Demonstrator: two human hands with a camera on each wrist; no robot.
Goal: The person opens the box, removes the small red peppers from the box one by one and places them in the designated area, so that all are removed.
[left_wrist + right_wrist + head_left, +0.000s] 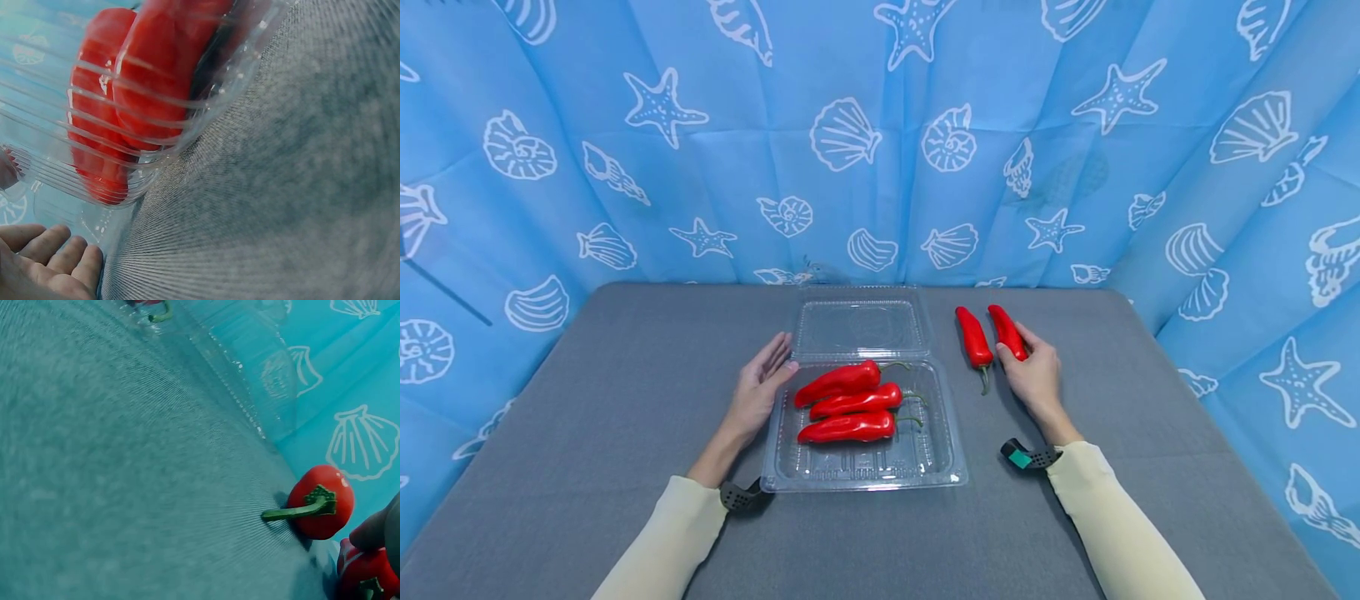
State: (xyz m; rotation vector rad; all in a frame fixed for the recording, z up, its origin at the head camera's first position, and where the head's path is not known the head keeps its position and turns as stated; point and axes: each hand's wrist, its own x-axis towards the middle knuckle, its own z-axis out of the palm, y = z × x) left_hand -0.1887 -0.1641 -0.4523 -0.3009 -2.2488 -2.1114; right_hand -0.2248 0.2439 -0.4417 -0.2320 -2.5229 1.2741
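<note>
Three red peppers [852, 427] with green stems lie side by side in a clear plastic clamshell box [865, 483], its lid [859, 327] folded back flat. My left hand [762, 385] is at the box's left rim, fingers loosely extended; in the left wrist view the fingers [55, 253] lie beside the ribbed wall. Right of the box, my right hand [1033, 371] grips a red pepper [1006, 329] between thumb and fingers. Just left of it another red pepper [974, 337] lies on the cloth, its stem [294, 512] toward me. The palm hides the gripped pepper's near end in the head view.
A grey cloth [647, 375] covers the table. Behind and at both sides hangs a blue curtain [880, 208] with white shells and starfish. Each wrist wears a dark strap [1033, 456], and both sleeves [1112, 517] are pale yellow.
</note>
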